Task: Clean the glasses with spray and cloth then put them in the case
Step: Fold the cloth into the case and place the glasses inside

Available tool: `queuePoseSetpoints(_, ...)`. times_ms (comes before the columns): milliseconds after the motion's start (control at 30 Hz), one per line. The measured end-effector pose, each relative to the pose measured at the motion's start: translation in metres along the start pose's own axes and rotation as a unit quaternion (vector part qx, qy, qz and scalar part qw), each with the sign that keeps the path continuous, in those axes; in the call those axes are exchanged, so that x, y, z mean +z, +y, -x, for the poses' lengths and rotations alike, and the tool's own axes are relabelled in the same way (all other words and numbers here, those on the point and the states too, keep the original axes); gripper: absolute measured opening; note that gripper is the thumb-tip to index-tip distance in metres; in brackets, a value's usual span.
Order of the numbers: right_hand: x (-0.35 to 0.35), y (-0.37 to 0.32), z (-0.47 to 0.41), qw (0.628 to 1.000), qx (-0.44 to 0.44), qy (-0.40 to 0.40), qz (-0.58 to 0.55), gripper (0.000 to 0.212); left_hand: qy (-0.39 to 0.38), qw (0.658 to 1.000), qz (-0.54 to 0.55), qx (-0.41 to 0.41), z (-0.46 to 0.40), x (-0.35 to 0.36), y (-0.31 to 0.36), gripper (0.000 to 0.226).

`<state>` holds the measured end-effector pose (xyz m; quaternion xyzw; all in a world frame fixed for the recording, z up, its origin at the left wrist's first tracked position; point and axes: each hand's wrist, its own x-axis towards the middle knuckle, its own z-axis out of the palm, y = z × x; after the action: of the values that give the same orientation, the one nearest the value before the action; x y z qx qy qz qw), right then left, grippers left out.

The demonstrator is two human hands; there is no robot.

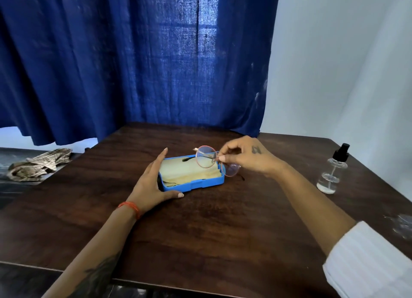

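Nearest us on the bench (200, 230), our left hand (151, 181) lies spread wide against the blue case (196, 184), steadying it. Beyond, our right hand (247, 157) pinches the glasses (214, 161) over the case's right end. We judge this the stowing step; next, lower them flat inside. Farther right stands the spray bottle (332, 170).
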<state>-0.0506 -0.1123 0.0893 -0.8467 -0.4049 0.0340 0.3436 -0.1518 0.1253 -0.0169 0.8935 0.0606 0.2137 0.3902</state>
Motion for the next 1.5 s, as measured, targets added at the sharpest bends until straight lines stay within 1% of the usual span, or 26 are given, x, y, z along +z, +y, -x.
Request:
queuePoseSetpoints(67, 0.010, -0.007, -0.016, 0.996, -0.056, -0.001, 0.071, 0.006, -0.005, 1.000, 0.001, -0.001, -0.001, 0.001, 0.000, 0.121)
queuePoseSetpoints(133, 0.022, -0.011, -0.031, 0.984, -0.096, 0.003, 0.151, 0.008, -0.009, 1.000, -0.001, -0.003, -0.001, 0.001, 0.000, 0.121)
queuePoseSetpoints(233, 0.040, -0.013, -0.047, 0.963, -0.129, -0.008, 0.235, 0.012, -0.007, 1.000, 0.007, -0.005, -0.001, 0.001, 0.000, 0.120)
queuePoseSetpoints(333, 0.054, -0.011, -0.052, 0.932, -0.167, -0.001, 0.322, 0.017, -0.003, 1.000, 0.013, -0.004, -0.001, 0.002, -0.001, 0.119)
queuePoseSetpoints(433, 0.059, -0.008, -0.054, 0.920, -0.181, 0.015, 0.347, 0.020, -0.005, 1.000, 0.007, -0.001, -0.002, 0.003, -0.001, 0.119)
queuePoseSetpoints(633, 0.068, -0.004, -0.051, 0.924, -0.173, -0.008, 0.340, 0.019, -0.011, 1.000, 0.011, 0.001, -0.003, 0.003, -0.002, 0.119)
queuePoseSetpoints(767, 0.071, 0.005, -0.051, 0.941, -0.113, -0.039, 0.316, 0.019, -0.009, 1.000, 0.008, 0.004, -0.004, 0.004, -0.003, 0.119)
queuePoseSetpoints(867, 0.074, 0.010, -0.052, 0.952, -0.081, -0.044, 0.293, 0.020, -0.008, 1.000, 0.005, 0.008, -0.004, 0.004, -0.003, 0.119)
queuePoseSetpoints(1100, 0.073, 0.011, -0.048, 0.960, -0.094, -0.041, 0.262, 0.029, -0.009, 1.000, 0.005, 0.007, -0.003, 0.004, -0.003, 0.119)
queuePoseSetpoints(1167, 0.068, 0.012, -0.042, 0.967, -0.104, -0.018, 0.233, 0.028, -0.007, 1.000, 0.008, 0.008, -0.003, 0.004, -0.004, 0.118)
queuePoseSetpoints(1233, 0.058, 0.013, -0.036, 0.982, -0.108, 0.053, 0.145, 0.022, -0.003, 1.000, 0.013, 0.009, -0.003, 0.004, -0.004, 0.114)
queuePoseSetpoints(1300, 0.049, 0.015, -0.035, 0.983, -0.104, 0.144, 0.040, 0.020, -0.001, 1.000, 0.010, 0.014, -0.002, 0.004, -0.004, 0.107)
queuePoseSetpoints(1333, 0.045, 0.017, -0.036, 0.980, -0.095, 0.173, 0.017, 0.021, -0.001, 1.000, 0.006, 0.018, -0.002, 0.004, -0.004, 0.103)
queuePoseSetpoints(1367, 0.042, 0.018, -0.038, 0.980, -0.081, 0.179, 0.016, 0.023, 0.000, 1.000, 0.001, 0.024, -0.002, 0.004, -0.003, 0.099)
queuePoseSetpoints(1400, 0.041, 0.021, -0.040, 0.984, -0.065, 0.164, 0.029, 0.026, 0.003, 1.000, -0.004, 0.031, -0.001, 0.004, -0.002, 0.095)
queuePoseSetpoints(1500, 0.047, 0.032, -0.042, 0.997, -0.023, 0.056, 0.057, 0.032, 0.017, 0.998, -0.015, 0.056, 0.002, 0.003, 0.001, 0.083)
